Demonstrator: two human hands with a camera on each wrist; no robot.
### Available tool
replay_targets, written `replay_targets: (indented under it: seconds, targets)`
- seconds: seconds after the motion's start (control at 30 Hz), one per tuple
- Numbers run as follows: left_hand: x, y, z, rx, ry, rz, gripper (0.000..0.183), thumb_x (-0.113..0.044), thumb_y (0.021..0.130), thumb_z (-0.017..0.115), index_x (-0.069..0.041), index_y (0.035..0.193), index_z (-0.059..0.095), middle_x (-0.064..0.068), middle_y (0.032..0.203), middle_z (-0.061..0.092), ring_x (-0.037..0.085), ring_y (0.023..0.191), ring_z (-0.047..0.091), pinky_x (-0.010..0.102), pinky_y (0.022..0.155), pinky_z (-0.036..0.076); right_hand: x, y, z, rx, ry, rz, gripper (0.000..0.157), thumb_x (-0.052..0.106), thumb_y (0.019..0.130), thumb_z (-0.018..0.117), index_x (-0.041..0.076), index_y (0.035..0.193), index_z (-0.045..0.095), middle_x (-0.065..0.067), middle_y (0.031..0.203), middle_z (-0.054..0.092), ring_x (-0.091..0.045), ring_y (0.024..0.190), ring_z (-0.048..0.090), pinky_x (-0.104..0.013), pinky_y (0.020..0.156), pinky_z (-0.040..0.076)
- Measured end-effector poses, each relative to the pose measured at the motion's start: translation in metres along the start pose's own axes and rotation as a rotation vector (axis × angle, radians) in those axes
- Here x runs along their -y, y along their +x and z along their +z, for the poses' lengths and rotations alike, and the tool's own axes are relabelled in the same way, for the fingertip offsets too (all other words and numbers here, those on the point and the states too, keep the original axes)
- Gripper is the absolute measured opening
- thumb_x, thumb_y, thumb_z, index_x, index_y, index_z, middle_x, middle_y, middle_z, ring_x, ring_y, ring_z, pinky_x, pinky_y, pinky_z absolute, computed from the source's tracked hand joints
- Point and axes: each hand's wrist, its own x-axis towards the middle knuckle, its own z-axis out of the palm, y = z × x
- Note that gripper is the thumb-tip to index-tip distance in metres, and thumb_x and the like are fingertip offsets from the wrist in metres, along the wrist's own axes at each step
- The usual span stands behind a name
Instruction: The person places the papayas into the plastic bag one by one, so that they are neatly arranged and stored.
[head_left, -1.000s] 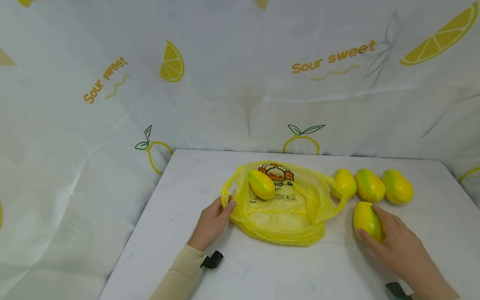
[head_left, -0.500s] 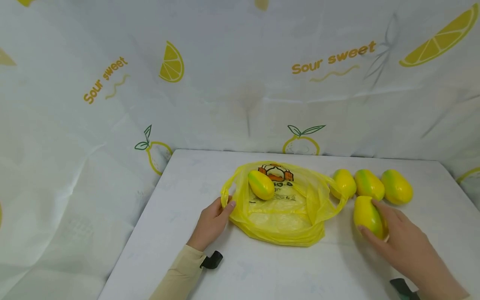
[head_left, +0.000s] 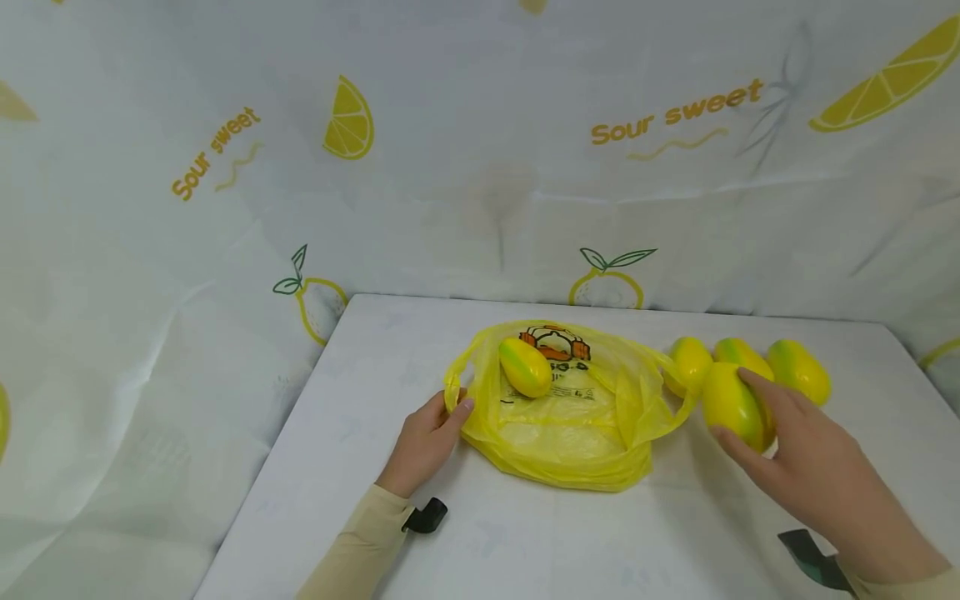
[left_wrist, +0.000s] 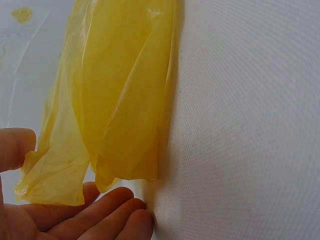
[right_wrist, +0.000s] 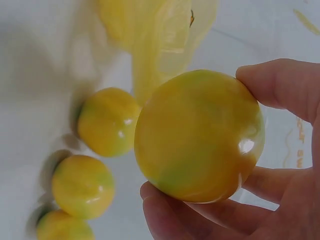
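Observation:
My right hand (head_left: 817, 471) grips a glossy yellow mango (head_left: 731, 407) with a green stripe, raised off the table to the right of the bag. In the right wrist view, thumb and fingers span that mango from opposite sides. A thin yellow plastic bag (head_left: 570, 454) lies spread in the middle, its mouth facing the near side. Another mango (head_left: 527, 368) shows at the bag's upper left. At the bag's left loop, my left hand (head_left: 426, 442) holds the plastic between thumb and fingers; the left wrist view shows the bag's handle (left_wrist: 57, 180) there.
Behind the held mango, three more stand in a row: a left mango (head_left: 688, 365), a partly hidden middle mango (head_left: 742, 353) and a right mango (head_left: 798, 372). The bag's right loop (head_left: 678, 417) reaches close to them. A lemon-printed cloth (head_left: 480, 167) hangs behind the white table (head_left: 337, 400).
My right hand has lifted the mango up from the table and away from me, so it now overlaps the back row. The left hand and the bag have stayed in place.

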Motion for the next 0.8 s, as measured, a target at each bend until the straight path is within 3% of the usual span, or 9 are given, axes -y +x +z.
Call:
replay_targets:
  seconds: [0.3,0.53,0.8]
  targets:
    - [0.002,0.003,0.002,0.004,-0.005,0.002,0.052,-0.063,0.107,0.057,-0.025,0.141,0.067,-0.003,0.135,0.074,0.019,0.108,0.063,0.040,0.095,0.050,0.031,0.013,-0.001,-0.027,0.022,-0.118,0.091,0.046,0.097,0.079,0.000,0.163,0.036,-0.040,0.151,0.049,-0.058,0.125,0.054,-0.079,0.095,0.047]
    - [0.001,0.002,0.001,-0.003,-0.018,0.009,0.051,-0.061,0.107,0.058,-0.024,0.141,0.068,-0.002,0.141,0.072,0.018,0.113,0.065,0.043,0.100,0.052,0.060,0.025,0.003,0.037,0.036,-0.142,0.090,0.051,0.101,0.074,0.004,0.166,0.034,-0.033,0.157,0.047,-0.055,0.126,0.060,-0.074,0.098,0.051]
    - [0.001,0.003,-0.001,0.005,-0.033,0.002,0.047,-0.060,0.107,0.059,-0.024,0.136,0.069,-0.003,0.130,0.075,0.017,0.100,0.062,0.036,0.090,0.051,0.095,0.036,0.018,0.077,0.092,-0.239,0.083,0.049,0.102,0.073,0.010,0.165,0.036,-0.025,0.162,0.046,-0.049,0.126,0.065,-0.069,0.103,0.053]
